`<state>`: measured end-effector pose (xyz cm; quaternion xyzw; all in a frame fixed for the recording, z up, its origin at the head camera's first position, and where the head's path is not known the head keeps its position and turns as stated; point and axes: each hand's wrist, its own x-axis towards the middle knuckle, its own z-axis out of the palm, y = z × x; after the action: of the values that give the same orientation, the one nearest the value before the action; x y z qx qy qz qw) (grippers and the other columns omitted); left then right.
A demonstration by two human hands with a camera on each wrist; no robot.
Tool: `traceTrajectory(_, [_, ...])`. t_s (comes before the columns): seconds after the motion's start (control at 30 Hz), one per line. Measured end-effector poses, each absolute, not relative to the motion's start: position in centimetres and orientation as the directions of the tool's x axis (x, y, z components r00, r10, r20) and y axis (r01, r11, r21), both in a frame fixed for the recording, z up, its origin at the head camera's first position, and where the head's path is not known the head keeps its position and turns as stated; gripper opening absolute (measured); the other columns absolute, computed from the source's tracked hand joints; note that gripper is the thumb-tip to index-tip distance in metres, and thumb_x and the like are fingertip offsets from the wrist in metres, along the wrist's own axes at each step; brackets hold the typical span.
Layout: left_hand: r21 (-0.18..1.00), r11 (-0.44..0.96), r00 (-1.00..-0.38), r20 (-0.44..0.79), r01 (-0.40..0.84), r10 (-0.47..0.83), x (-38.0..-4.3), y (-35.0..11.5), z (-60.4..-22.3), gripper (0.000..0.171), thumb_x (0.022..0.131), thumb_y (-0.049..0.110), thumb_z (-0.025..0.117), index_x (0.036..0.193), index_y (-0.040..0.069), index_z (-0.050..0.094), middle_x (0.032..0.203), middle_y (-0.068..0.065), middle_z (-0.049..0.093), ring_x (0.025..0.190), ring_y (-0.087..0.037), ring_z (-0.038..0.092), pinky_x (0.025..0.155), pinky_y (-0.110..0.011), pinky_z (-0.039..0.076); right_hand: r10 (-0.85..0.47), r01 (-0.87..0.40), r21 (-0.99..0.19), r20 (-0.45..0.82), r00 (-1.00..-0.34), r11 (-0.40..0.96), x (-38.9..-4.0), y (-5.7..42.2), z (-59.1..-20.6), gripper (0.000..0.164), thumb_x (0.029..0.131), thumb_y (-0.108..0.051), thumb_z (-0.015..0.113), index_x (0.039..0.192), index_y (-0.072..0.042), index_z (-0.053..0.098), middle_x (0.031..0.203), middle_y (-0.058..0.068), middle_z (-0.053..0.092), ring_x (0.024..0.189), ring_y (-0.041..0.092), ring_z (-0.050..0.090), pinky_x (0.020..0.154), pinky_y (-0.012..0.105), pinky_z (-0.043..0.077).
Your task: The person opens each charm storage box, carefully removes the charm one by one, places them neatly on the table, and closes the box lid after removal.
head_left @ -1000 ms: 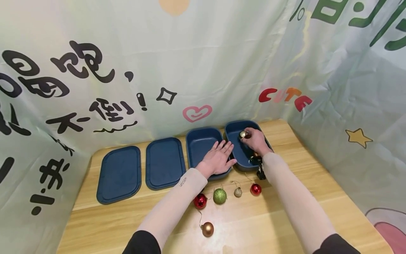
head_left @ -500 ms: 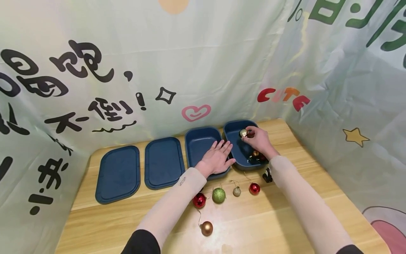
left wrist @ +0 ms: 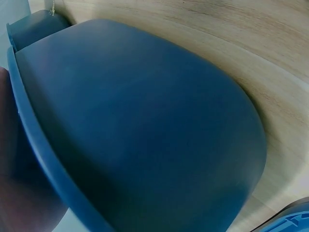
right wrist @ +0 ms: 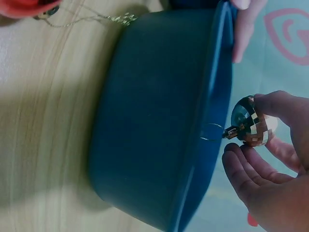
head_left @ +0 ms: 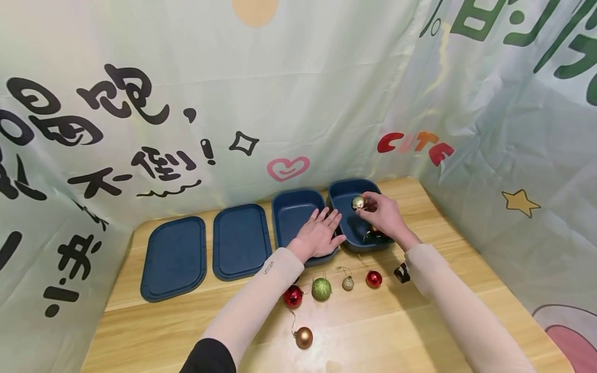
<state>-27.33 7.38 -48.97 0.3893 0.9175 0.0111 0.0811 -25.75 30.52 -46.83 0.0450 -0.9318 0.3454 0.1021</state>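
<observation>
The bauble point(head_left: 358, 202) is pinched in my right hand point(head_left: 386, 215) above the end box point(head_left: 343, 192), my left hand point(head_left: 317, 234) spread over the next box point(head_left: 291, 210).

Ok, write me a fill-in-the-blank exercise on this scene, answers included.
The hand holding the shiny ornament is the person's ____.
In the head view, the ball between the leftmost red ball and the small glittery ball is ____.
There, the flat lids lie to the ____ of the open boxes.
Missing words: right; green; left.
</observation>
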Motion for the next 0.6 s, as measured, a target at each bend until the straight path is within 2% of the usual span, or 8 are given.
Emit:
traceTrajectory(0.23, [0.081,0.701,-0.688,-0.143,0.708,0.711,-27.3,7.3,-49.0,0.072,0.113,0.058,0.024,0.171,0.015,0.018,0.179,-0.003,0.015,0.167,-0.027,0.009,0.136,-0.046,0.006,-0.025,-0.2,-0.63,0.275,-0.961,0.75,-24.3,30.0,-46.1,0.047,0.093,-0.013,0.08,0.134,0.004,0.065,0.109,0.025,0.074,0.095,0.039,0.074,0.084,0.055,0.061])
traceTrajectory(0.6, [0.094,0.699,-0.687,-0.132,0.709,0.715,-27.3,7.2,-49.1,0.071,0.113,0.057,0.024,0.171,0.015,0.018,0.178,-0.003,0.014,0.166,-0.028,0.009,0.135,-0.047,0.007,-0.023,-0.218,-0.625,0.304,-0.952,0.75,-22.0,29.7,-45.8,0.044,0.09,-0.011,0.083,0.13,0.001,0.068,0.102,0.02,0.074,0.089,0.034,0.074,0.077,0.036,0.059])
